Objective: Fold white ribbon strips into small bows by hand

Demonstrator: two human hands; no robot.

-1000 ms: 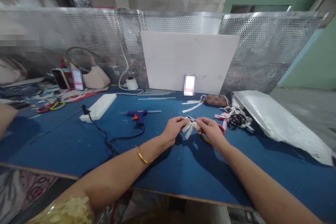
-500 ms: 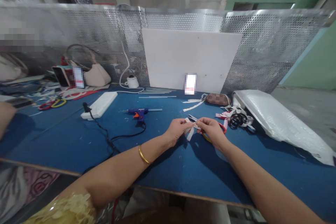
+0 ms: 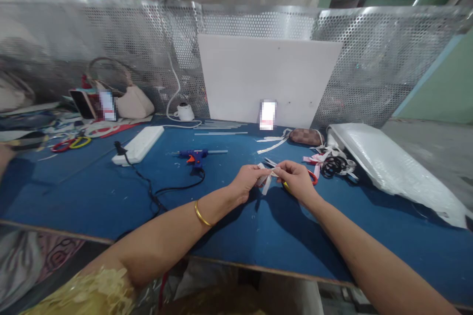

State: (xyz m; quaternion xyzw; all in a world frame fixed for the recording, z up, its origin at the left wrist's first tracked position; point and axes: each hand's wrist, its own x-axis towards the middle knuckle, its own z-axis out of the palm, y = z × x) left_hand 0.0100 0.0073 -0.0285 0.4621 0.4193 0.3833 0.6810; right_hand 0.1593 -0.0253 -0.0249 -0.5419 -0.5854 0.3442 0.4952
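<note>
My left hand [image 3: 248, 180] and my right hand [image 3: 296, 178] meet just above the blue table, both closed in a pinch on a white ribbon [image 3: 266, 186]. One pale end of it hangs below the fingertips, and the part between the fingers is mostly covered. Under my right hand lies a pair of scissors [image 3: 313, 177] with red and yellow handles, its blades pointing away to the left. To the right of them is a small heap of black hair ties [image 3: 334, 167] with pink and white ribbon pieces [image 3: 314, 158].
A blue glue gun [image 3: 198, 157] with its black cord lies left of my hands, beside a white power strip [image 3: 142, 144]. A lit phone [image 3: 267, 114] leans on a white board [image 3: 271, 74]. A checkered pouch [image 3: 306, 136] and white plastic package [image 3: 391, 170] are at right. Another person's hand [image 3: 5, 155] shows at far left.
Both hands stay together on the ribbon, with the fingers shifted slightly. The whole view has moved a little. At far left, the other person's arm has drawn back toward the edge.
</note>
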